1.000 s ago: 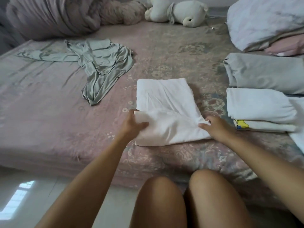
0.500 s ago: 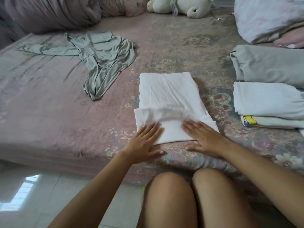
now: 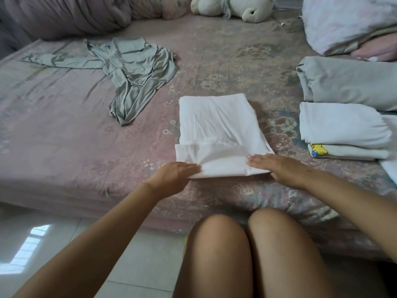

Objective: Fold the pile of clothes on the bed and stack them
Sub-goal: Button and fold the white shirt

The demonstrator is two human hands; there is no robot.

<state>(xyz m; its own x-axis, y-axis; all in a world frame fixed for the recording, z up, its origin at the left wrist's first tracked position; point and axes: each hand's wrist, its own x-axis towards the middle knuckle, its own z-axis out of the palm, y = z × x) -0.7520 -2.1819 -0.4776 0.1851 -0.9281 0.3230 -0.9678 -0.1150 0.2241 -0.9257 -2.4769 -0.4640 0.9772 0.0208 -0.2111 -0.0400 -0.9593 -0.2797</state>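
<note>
A partly folded white garment (image 3: 217,123) lies on the bed near its front edge. My left hand (image 3: 174,174) touches its near left corner with fingers straight. My right hand (image 3: 277,164) lies flat on its near right corner. An unfolded grey-green garment (image 3: 131,69) is spread out further back on the left. At the right sits a stack of folded clothes: a white piece (image 3: 339,123) on top of one with a yellow cartoon print (image 3: 320,149). A folded grey piece (image 3: 352,82) lies behind that stack.
The bed (image 3: 64,136) has a pink floral sheet. A bunched quilt (image 3: 64,16) and a plush toy (image 3: 234,7) lie along the back. Pillows (image 3: 348,22) are piled at the back right. My bare knees (image 3: 247,250) are against the bed's front edge, above a tiled floor (image 3: 53,244).
My hands let go of the garment's near fold, pressed it flat, then slid apart to its near corners. The view shifted down slightly.
</note>
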